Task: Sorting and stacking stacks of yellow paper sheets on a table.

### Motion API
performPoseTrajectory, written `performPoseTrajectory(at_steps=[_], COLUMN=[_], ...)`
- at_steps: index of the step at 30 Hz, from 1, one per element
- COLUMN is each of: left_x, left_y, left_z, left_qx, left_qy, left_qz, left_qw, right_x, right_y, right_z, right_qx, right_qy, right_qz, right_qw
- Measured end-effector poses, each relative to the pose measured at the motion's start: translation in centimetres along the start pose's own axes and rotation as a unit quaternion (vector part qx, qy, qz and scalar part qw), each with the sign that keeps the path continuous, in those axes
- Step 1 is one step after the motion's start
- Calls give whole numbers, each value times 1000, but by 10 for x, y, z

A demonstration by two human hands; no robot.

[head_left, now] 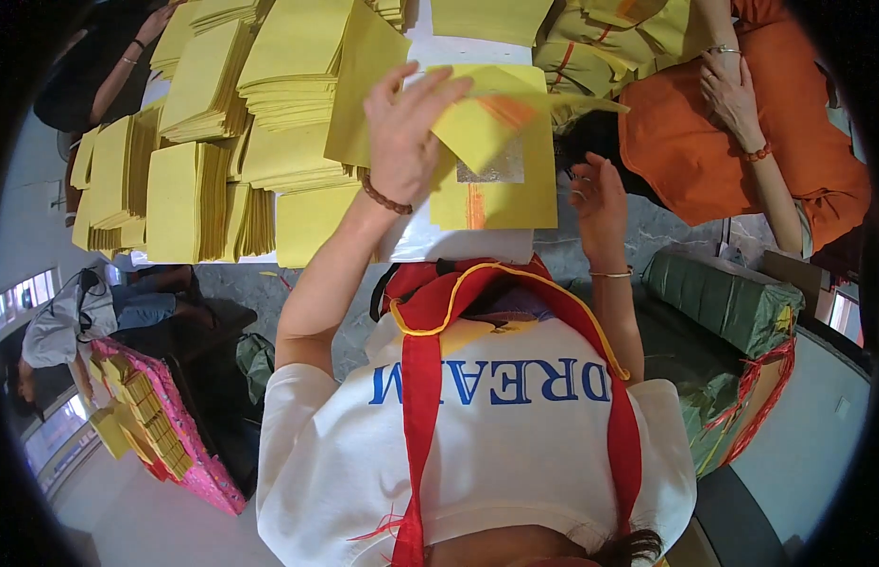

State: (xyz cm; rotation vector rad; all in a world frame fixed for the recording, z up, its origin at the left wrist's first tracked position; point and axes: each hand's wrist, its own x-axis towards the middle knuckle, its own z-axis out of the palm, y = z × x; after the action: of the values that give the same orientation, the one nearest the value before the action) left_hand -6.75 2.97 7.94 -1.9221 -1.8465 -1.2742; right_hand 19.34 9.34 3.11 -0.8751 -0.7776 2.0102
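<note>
On the white work surface in front of me lies a yellow paper sheet with a silvery square and an orange stripe on it. Above it, another yellow sheet with an orange patch is lifted at an angle, blurred at its right end. My left hand reaches over the left side, fingers stretched and apart, its fingertips by the lifted sheet; whether they touch it I cannot tell. Just off the sheet's right edge hangs my right hand, fingers loosely bent and apart, with nothing visible in them.
Stacks of yellow paper crowd the left, one tilted sheet beside my left hand. Across from me at right sits a person in orange, near more yellow bundles. Another person's arm shows far left. Green wrapped packages lie right.
</note>
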Motion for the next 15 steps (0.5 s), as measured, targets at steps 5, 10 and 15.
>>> performPoseTrajectory(at_steps=[5,10,15], left_x=[20,24,38], left_y=[-2,-6,1], left_z=[-21,-47,-67], left_qx=[-109,-128,-258], left_qy=[84,199,294], left_qz=[-20,-140,-116], left_qw=[990,961,913], right_x=[-9,-19,-18], right_y=[32,39,39], right_z=[-28,-20,-17], right_qx=[-335,-313,-276], right_qy=[119,92,70], right_qz=[-7,51,17], right_qw=[935,944,958])
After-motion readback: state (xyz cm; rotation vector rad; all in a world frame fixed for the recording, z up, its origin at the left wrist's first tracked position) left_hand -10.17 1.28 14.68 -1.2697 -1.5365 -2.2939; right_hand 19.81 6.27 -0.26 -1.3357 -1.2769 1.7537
